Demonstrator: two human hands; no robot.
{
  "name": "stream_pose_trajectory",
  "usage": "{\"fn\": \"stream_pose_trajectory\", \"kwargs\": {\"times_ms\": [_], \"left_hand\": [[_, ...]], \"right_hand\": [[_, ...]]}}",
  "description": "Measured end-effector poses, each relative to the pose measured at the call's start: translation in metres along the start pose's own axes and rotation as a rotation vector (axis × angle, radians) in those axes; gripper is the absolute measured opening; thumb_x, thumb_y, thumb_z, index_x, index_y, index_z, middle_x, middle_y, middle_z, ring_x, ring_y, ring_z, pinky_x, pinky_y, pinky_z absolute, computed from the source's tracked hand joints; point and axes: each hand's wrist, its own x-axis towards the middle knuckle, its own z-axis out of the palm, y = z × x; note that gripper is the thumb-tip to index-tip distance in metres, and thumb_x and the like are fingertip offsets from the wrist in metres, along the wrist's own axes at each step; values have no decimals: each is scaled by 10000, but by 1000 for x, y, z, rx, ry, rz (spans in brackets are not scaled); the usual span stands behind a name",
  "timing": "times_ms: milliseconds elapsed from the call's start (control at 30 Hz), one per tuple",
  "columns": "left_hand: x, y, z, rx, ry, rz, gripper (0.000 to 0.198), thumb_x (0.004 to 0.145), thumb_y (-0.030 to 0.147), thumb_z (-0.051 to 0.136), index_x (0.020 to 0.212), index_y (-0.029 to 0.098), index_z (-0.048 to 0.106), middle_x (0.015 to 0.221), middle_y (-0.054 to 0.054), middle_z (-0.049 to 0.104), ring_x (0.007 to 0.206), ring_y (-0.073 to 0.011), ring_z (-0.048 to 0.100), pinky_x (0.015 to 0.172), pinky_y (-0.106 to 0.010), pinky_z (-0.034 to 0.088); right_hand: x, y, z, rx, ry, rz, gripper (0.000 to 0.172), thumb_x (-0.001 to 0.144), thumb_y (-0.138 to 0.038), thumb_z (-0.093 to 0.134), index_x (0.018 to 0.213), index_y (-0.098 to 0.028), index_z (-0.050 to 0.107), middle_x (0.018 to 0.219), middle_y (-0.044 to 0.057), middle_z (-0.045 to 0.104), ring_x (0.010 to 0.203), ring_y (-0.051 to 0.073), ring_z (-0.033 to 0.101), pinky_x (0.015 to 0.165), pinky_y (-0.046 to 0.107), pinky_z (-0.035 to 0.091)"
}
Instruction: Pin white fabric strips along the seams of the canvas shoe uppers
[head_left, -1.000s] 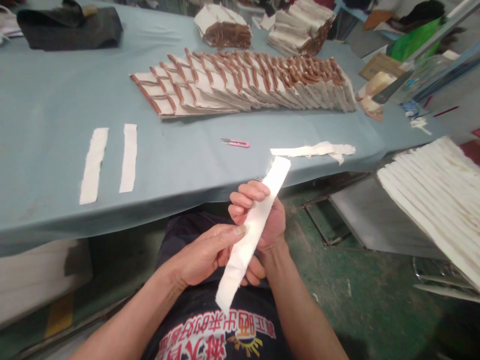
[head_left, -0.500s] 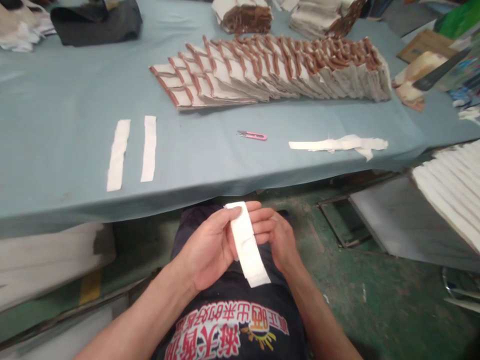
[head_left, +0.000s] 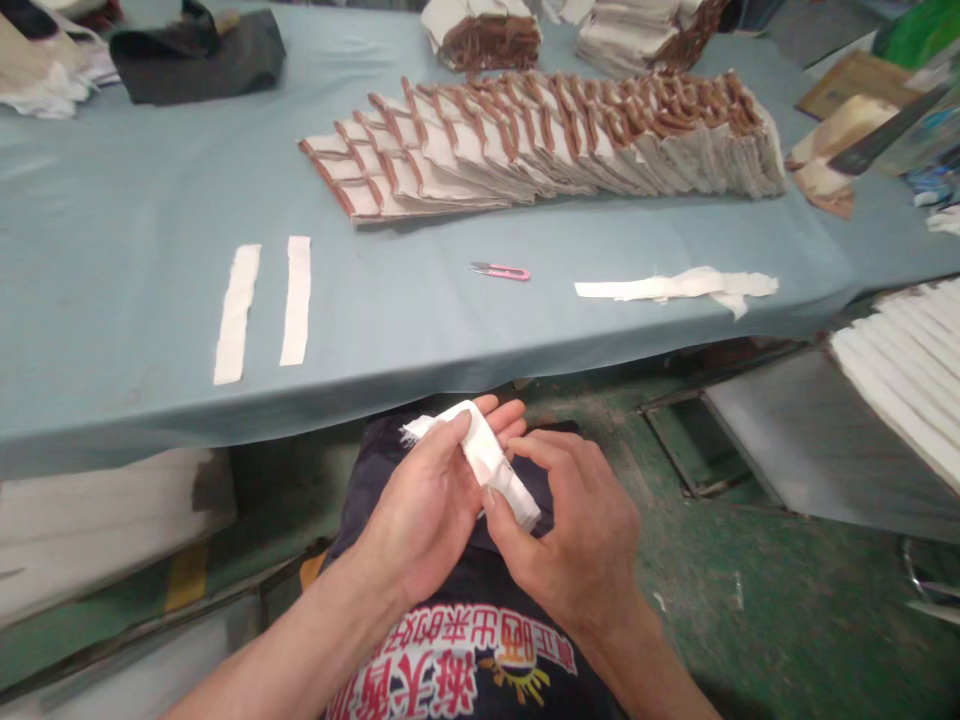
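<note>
A white cloth strip (head_left: pixel 484 450) lies folded across my left hand (head_left: pixel 431 490), above my lap. My left thumb presses it against the palm and fingers, and its frayed end pokes out to the left past the thumb. My right hand (head_left: pixel 574 510) is at the strip's lower part, thumb on one edge and curled index finger at the other; its remaining fingers are bent and partly hidden. On the table, two more pale strips, a left one (head_left: pixel 237 315) and a right one (head_left: pixel 297 300), lie side by side. Pink-handled thread snips (head_left: pixel 501 271) rest farther right.
A blue-green cloth covers the table (head_left: pixel 405 310). A long row of overlapping cream pieces with brown edging (head_left: pixel 547 145) lies across it. Loose white strips (head_left: pixel 675 287) are near the front right edge. A dark folded cloth (head_left: pixel 199 60) sits far left. White stacked material (head_left: pixel 907 370) stands at right.
My right hand has come from behind the strip round to its front, thumb and index finger now at its lower part. The strip has shifted, and a frayed end now shows at left.
</note>
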Motion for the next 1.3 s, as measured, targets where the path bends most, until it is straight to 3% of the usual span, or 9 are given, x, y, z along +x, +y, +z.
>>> {"fn": "stream_pose_trajectory", "kwargs": {"times_ms": [200, 367, 533, 633, 800, 1000, 1133, 1200, 1300], "left_hand": [[3, -9, -5, -26, -35, 36, 314, 1087, 211, 445, 1289, 68, 640, 1215, -178, 793, 1078, -219, 771, 1068, -362, 552], [7, -7, -11, 50, -68, 22, 296, 1088, 232, 460, 1202, 78, 686, 1160, -168, 811, 1005, -205, 785, 916, -309, 599], [16, 2, -29, 100, -202, -79, 345, 1071, 307, 493, 1058, 69, 743, 1108, -184, 817, 963, -212, 785, 895, -305, 605], [18, 4, -42, 134, -282, -66, 238, 967, 254, 648, 1080, 74, 753, 1096, -171, 820, 989, -221, 777, 921, -299, 594], [16, -1, -55, 240, -298, 67, 377, 777, 269, 850, 1107, 109, 766, 1088, -135, 824, 965, -222, 756, 883, -282, 580], [25, -11, -57, 508, -250, 367, 395, 916, 490, 700, 1037, 120, 768, 874, -89, 799, 650, -152, 623, 626, -243, 482], [28, -12, -60, 769, -208, 609, 355, 983, 440, 598, 950, 127, 764, 849, -69, 767, 671, -154, 583, 636, -244, 444], [27, -14, -64, 837, -189, 647, 348, 982, 423, 583, 897, 132, 754, 820, -64, 754, 707, -170, 600, 663, -248, 452], [27, -14, -72, 786, -139, 588, 350, 959, 434, 563, 859, 142, 727, 761, -52, 740, 616, -162, 569, 587, -249, 420]], "right_hand": [[-4, 3, 10, -32, -2, 36, 95, 917, -154, 615, 993, -204, 644, 937, 66, 747, 839, 253, 676, 740, 384, 507], [-3, 11, 7, 136, -69, 97, 126, 959, -127, 587, 891, -221, 638, 854, 36, 722, 810, 211, 674, 756, 339, 501], [2, 14, 2, 260, -170, 255, 121, 942, -186, 609, 835, -226, 651, 771, -8, 705, 710, 169, 667, 687, 296, 476], [1, 12, 4, 291, -195, 290, 134, 939, -210, 607, 816, -226, 657, 757, -10, 708, 689, 165, 664, 672, 290, 469], [-2, 6, 8, 392, -223, 362, 163, 962, -251, 593, 818, -226, 666, 773, -7, 725, 679, 157, 659, 659, 275, 479], [0, 1, 11, 501, -170, 433, 175, 975, -305, 605, 846, -226, 692, 763, -6, 725, 678, 164, 667, 654, 264, 506], [8, 13, 11, 595, -109, 534, 201, 996, -370, 607, 895, -222, 697, 811, 8, 743, 734, 174, 694, 672, 263, 528], [17, 20, 9, 578, -77, 526, 192, 980, -368, 622, 886, -215, 689, 774, 1, 723, 692, 166, 666, 652, 263, 516], [34, 25, 7, 597, -60, 476, 173, 938, -352, 650, 849, -207, 680, 727, -9, 687, 662, 153, 627, 638, 257, 502]]}}
